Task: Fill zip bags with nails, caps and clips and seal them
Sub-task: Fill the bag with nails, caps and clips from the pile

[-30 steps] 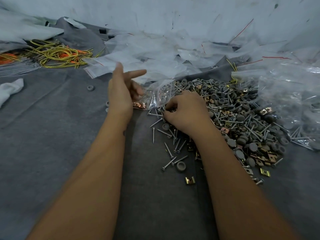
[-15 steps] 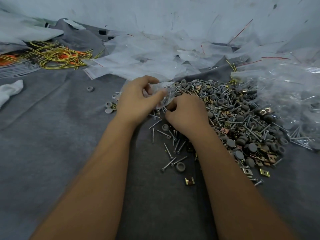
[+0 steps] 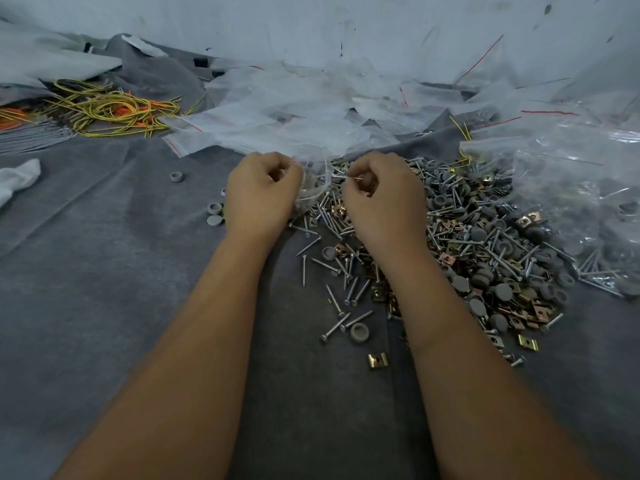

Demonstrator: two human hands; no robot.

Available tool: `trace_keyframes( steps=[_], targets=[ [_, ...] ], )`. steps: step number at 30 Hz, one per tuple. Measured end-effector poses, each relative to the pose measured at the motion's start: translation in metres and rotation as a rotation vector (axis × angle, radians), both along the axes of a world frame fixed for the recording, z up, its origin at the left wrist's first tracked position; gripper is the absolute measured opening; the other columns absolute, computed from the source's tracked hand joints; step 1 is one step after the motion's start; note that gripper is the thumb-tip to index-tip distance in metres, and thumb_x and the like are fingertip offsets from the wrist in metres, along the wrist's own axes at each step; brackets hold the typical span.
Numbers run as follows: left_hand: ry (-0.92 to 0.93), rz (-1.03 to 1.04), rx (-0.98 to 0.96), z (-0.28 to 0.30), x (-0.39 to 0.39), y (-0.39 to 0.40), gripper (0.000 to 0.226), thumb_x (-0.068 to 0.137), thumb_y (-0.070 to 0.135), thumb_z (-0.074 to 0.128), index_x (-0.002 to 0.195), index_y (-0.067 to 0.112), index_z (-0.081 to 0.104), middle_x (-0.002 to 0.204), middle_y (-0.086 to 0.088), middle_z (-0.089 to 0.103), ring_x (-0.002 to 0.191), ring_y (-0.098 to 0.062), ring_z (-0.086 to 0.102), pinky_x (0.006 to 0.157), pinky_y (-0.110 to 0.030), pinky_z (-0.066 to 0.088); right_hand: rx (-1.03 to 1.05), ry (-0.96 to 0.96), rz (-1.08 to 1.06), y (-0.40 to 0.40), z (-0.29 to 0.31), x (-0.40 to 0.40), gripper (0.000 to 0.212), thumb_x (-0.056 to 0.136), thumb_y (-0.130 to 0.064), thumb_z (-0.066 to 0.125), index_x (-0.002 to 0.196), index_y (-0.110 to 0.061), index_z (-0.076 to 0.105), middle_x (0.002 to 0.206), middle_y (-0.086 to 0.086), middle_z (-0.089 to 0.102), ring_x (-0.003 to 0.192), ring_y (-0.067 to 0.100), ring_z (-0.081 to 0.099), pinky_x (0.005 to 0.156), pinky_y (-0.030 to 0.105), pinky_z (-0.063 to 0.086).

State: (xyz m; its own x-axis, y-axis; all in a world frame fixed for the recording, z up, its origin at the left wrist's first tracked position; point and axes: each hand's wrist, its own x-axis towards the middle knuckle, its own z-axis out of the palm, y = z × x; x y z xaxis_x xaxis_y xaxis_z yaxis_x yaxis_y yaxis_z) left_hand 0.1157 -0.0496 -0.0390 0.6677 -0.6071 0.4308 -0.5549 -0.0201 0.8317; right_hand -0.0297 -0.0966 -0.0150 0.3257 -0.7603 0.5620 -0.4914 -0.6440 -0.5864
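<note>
The left hand [image 3: 261, 194] pinches a small clear plastic zip bag [image 3: 313, 183], and the right hand [image 3: 379, 199] pinches its other edge. Under the right hand a big heap of silver nails, grey round caps and brass clips [image 3: 485, 251] waits, so I judge much filling is left.

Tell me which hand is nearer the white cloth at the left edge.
Left. The left hand is well right of the white cloth, gripping the bag; the right hand is farther right again, over the screw pile.

Before you: silver nails [image 3: 348, 323], grey caps [image 3: 503, 292], brassy gold clips [image 3: 376, 361], clear red-striped zip bags [image 3: 277, 119], yellow-and-orange wires [image 3: 110, 110], grey cloth [image 3: 104, 289]
</note>
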Motion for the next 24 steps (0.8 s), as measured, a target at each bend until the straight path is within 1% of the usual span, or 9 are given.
trace_keyframes(
  steps=[3, 5, 7, 10, 14, 17, 20, 22, 24],
  targets=[
    [0.001, -0.065, 0.006, 0.001, -0.005, 0.001, 0.019, 0.085, 0.030, 0.060, 0.074, 0.018, 0.071, 0.057, 0.004, 0.059, 0.055, -0.006, 0.049, 0.058, -0.031, 0.045, -0.069, 0.027, 0.049, 0.001, -0.002, 0.002, 0.007, 0.083, -0.014, 0.065, 0.088, -0.018, 0.069, 0.083, -0.010, 0.048, 0.082, 0.014, 0.051, 0.067, 0.026, 0.040],
    [-0.018, -0.102, 0.013, 0.002, -0.008, 0.002, 0.021, 0.084, 0.030, 0.059, 0.074, 0.016, 0.072, 0.050, 0.007, 0.056, 0.051, -0.004, 0.046, 0.056, -0.030, 0.043, -0.086, 0.075, 0.073, 0.001, -0.004, 0.002, 0.010, 0.084, -0.016, 0.067, 0.092, -0.017, 0.071, 0.089, -0.007, 0.049, 0.090, 0.018, 0.056, 0.073, 0.030, 0.045],
    [-0.018, -0.122, 0.014, 0.003, -0.010, 0.003, 0.024, 0.082, 0.031, 0.058, 0.074, 0.014, 0.072, 0.045, 0.008, 0.051, 0.048, -0.005, 0.043, 0.054, -0.030, 0.040, -0.129, 0.132, 0.056, -0.001, -0.007, 0.003, 0.012, 0.085, -0.018, 0.068, 0.096, -0.017, 0.072, 0.091, -0.004, 0.049, 0.095, 0.022, 0.056, 0.074, 0.031, 0.044],
    [-0.018, -0.145, 0.009, 0.005, -0.012, 0.005, 0.025, 0.079, 0.030, 0.055, 0.074, 0.013, 0.072, 0.050, -0.001, 0.056, 0.052, -0.011, 0.047, 0.054, -0.033, 0.043, -0.183, 0.193, 0.045, 0.000, -0.010, 0.004, 0.016, 0.086, -0.021, 0.070, 0.101, -0.020, 0.074, 0.088, 0.000, 0.048, 0.093, 0.023, 0.051, 0.071, 0.029, 0.036],
    [-0.024, -0.105, 0.005, 0.006, -0.013, 0.006, 0.021, 0.078, 0.028, 0.055, 0.070, 0.017, 0.070, 0.054, 0.002, 0.059, 0.053, -0.008, 0.049, 0.056, -0.030, 0.045, -0.165, 0.199, 0.087, 0.001, -0.010, 0.005, 0.028, 0.089, -0.024, 0.067, 0.118, -0.025, 0.069, 0.090, 0.000, 0.047, 0.093, 0.021, 0.049, 0.075, 0.031, 0.040],
    [-0.023, -0.021, 0.000, 0.005, -0.009, 0.005, 0.018, 0.082, 0.026, 0.058, 0.068, 0.020, 0.067, 0.057, 0.003, 0.060, 0.056, -0.010, 0.051, 0.057, -0.029, 0.045, -0.118, 0.116, 0.073, 0.000, -0.007, 0.003, 0.035, 0.092, -0.014, 0.059, 0.126, -0.022, 0.060, 0.096, -0.005, 0.044, 0.094, 0.017, 0.050, 0.077, 0.030, 0.042],
    [0.033, 0.048, -0.038, 0.005, -0.005, 0.004, 0.022, 0.083, 0.021, 0.058, 0.062, 0.021, 0.062, 0.051, 0.005, 0.051, 0.053, -0.009, 0.045, 0.055, -0.027, 0.039, -0.021, 0.061, 0.036, -0.001, -0.003, 0.000, 0.029, 0.090, -0.004, 0.054, 0.116, -0.017, 0.056, 0.096, -0.004, 0.051, 0.084, 0.013, 0.051, 0.072, 0.034, 0.046],
    [0.077, 0.082, -0.066, 0.006, -0.003, 0.004, 0.027, 0.083, 0.020, 0.057, 0.056, 0.022, 0.056, 0.048, 0.005, 0.045, 0.051, -0.010, 0.042, 0.053, -0.027, 0.037, 0.038, 0.138, 0.029, -0.001, -0.002, -0.001, 0.019, 0.087, -0.006, 0.054, 0.100, -0.018, 0.062, 0.094, -0.003, 0.056, 0.082, 0.015, 0.054, 0.072, 0.036, 0.048],
    [0.103, 0.100, -0.086, 0.005, -0.003, 0.003, 0.029, 0.083, 0.019, 0.057, 0.054, 0.018, 0.054, 0.047, 0.004, 0.043, 0.050, -0.009, 0.037, 0.053, -0.027, 0.034, 0.046, 0.298, 0.027, 0.000, -0.003, -0.001, 0.015, 0.085, -0.014, 0.055, 0.087, -0.018, 0.069, 0.089, -0.002, 0.063, 0.084, 0.019, 0.058, 0.076, 0.035, 0.050]
  ],
)
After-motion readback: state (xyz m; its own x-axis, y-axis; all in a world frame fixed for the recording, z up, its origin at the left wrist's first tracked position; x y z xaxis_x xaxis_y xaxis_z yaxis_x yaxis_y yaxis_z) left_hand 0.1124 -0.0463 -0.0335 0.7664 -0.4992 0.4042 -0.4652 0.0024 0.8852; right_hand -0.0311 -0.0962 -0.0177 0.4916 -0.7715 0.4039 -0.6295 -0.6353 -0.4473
